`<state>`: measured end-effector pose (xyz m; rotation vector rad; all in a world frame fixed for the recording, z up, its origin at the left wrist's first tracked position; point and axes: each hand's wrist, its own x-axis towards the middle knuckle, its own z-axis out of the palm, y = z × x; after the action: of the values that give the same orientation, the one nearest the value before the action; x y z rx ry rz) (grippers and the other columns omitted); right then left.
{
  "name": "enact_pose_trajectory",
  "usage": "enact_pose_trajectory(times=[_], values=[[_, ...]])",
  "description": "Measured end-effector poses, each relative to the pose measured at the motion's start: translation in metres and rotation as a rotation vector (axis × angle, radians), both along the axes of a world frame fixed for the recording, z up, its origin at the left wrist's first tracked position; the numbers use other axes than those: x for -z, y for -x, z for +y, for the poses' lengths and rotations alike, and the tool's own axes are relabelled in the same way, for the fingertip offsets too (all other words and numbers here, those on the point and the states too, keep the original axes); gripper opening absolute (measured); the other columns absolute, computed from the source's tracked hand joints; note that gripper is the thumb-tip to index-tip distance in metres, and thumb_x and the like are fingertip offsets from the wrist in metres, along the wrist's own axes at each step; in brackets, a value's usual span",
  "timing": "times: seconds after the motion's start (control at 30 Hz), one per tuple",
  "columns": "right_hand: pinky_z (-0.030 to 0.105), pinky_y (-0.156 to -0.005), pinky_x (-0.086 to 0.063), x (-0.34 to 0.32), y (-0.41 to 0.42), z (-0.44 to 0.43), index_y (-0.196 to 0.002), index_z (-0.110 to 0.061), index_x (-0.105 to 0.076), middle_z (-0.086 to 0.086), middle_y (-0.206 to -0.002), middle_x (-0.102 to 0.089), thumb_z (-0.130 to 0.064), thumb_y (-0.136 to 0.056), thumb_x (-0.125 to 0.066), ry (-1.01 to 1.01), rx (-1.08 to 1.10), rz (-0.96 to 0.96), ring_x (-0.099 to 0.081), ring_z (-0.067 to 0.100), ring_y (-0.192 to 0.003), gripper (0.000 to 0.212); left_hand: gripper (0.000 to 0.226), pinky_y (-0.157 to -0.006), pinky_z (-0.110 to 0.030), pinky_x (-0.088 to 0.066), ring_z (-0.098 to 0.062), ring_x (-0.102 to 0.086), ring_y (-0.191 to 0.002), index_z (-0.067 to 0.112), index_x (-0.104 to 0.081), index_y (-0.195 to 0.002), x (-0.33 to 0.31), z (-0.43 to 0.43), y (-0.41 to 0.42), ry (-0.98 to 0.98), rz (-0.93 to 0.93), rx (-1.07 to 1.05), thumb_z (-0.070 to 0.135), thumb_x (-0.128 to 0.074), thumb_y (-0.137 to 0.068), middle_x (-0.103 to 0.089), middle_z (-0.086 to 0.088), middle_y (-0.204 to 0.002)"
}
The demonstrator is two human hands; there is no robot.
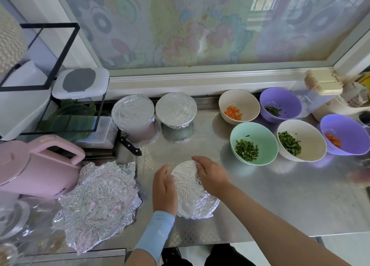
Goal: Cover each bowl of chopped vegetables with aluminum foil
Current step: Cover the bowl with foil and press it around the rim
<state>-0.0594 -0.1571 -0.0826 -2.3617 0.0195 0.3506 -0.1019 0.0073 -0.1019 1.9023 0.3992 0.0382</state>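
Observation:
A foil-covered bowl (190,191) stands on the steel counter in front of me. My left hand (164,189) presses against its left side and my right hand (211,174) lies curved over its right rim, both on the foil. Two more foil-covered bowls (133,110) (176,108) stand at the back. To the right are several uncovered bowls: a cream one with carrot (239,105), a purple one with greens (280,103), a mint one with greens (254,142), a cream one with greens (301,139) and a purple one with carrot (344,133). Crumpled foil sheets (98,201) lie at the left.
A pink kettle (34,167) stands at the left beside a black wire rack (60,85) with containers. A knife (130,145) lies by the rack. A clear container with a gold lid (322,85) sits at the back right. The counter edge (300,234) runs along the front.

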Motion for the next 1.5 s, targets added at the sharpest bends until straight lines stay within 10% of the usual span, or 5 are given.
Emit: enact_pose_trajectory(times=[0.4, 0.67, 0.83, 1.5], values=[[0.025, -0.075, -0.037, 0.006, 0.006, 0.009, -0.111, -0.029, -0.064, -0.008, -0.099, -0.066, -0.029, -0.101, -0.037, -0.098, 0.300, 0.088, -0.055, 0.013, -0.092, 0.029, 0.036, -0.095, -0.039, -0.051, -0.013, -0.065, -0.101, 0.025, -0.073, -0.097, 0.000, -0.009, -0.019, 0.317, 0.181, -0.094, 0.025, -0.037, -0.094, -0.073, 0.010, -0.101], [0.033, -0.099, -0.042, 0.002, 0.003, 0.007, -0.128, -0.026, -0.058, -0.005, -0.131, -0.059, -0.027, -0.101, -0.039, 0.077, 0.222, -0.040, -0.055, 0.019, -0.118, 0.033, 0.032, -0.106, -0.029, -0.039, -0.015, -0.053, -0.121, 0.015, -0.065, -0.125, -0.013, 0.005, -0.048, -0.223, 0.024, 0.231, 0.016, -0.046, -0.098, -0.062, 0.003, -0.129], [0.021, -0.074, -0.039, 0.001, -0.005, 0.011, -0.114, -0.029, -0.068, -0.007, -0.106, -0.071, -0.030, -0.100, -0.047, -0.053, 0.221, 0.020, -0.062, 0.014, -0.097, 0.025, 0.027, -0.094, -0.020, -0.044, -0.011, -0.061, -0.109, 0.022, -0.070, -0.118, -0.016, -0.007, -0.063, -0.294, 0.032, 0.499, 0.026, -0.050, -0.099, -0.069, 0.006, -0.117], [0.022, -0.087, -0.045, 0.001, -0.015, 0.000, -0.112, -0.033, -0.071, -0.015, -0.110, -0.070, -0.033, -0.096, -0.056, -0.016, 0.225, -0.010, -0.061, 0.009, -0.102, 0.021, 0.018, -0.081, -0.028, -0.051, -0.011, -0.064, -0.089, 0.030, -0.072, -0.092, -0.010, -0.011, -0.052, -0.092, 0.289, 0.141, 0.029, -0.054, -0.094, -0.070, 0.016, -0.089]])
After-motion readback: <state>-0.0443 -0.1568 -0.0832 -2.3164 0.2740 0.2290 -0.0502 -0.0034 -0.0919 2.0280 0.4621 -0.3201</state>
